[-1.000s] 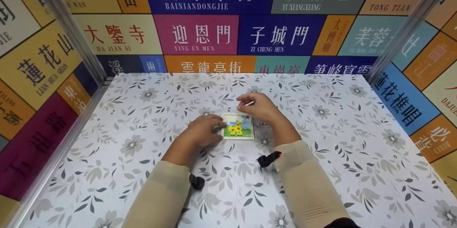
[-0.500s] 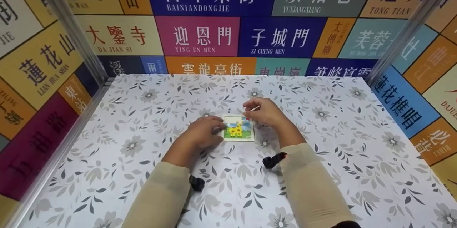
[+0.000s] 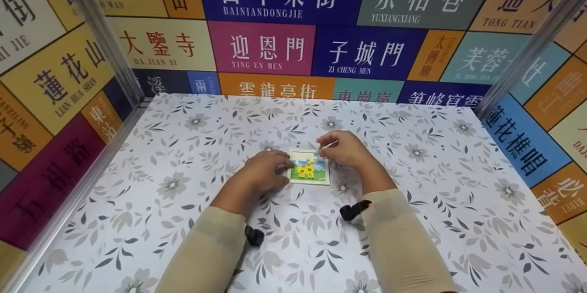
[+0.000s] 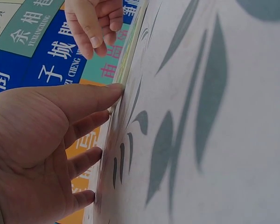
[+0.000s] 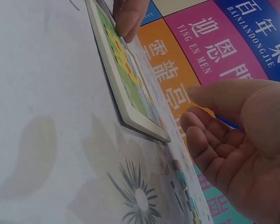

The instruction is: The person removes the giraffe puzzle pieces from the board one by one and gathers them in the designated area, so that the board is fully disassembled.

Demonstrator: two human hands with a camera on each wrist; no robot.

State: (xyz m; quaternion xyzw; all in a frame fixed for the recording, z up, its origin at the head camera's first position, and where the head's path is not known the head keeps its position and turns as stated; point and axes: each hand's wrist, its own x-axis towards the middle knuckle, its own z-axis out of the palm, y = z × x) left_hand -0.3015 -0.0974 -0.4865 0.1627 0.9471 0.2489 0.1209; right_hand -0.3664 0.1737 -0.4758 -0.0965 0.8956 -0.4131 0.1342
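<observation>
A small square picture puzzle (image 3: 308, 174) with a yellow giraffe and pale frame lies flat on the patterned cloth. Along its left side rests my left hand (image 3: 265, 171); in the left wrist view the thumb (image 4: 107, 93) meets the puzzle's edge and the other fingertips touch down beside it. My right hand (image 3: 346, 150) hovers over the puzzle's upper right corner. In the right wrist view its fingers (image 5: 200, 144) are loosely curled, with a gap to the thumb and nothing seen between them. Low in that view, thin coloured pieces (image 5: 189, 196) lie beyond the puzzle.
The floral cloth (image 3: 293, 238) covers the whole table. Behind it and at both sides stand panels (image 3: 266, 47) printed with Chinese place names. Clear corner posts (image 3: 112, 54) rise at the table's back corners. Small black devices (image 3: 353, 211) are strapped at the wrists.
My right hand has come nearer to me and slightly right, now overlapping the puzzle's upper right corner. The left hand stays at the puzzle's left side. The head view has shifted a little.
</observation>
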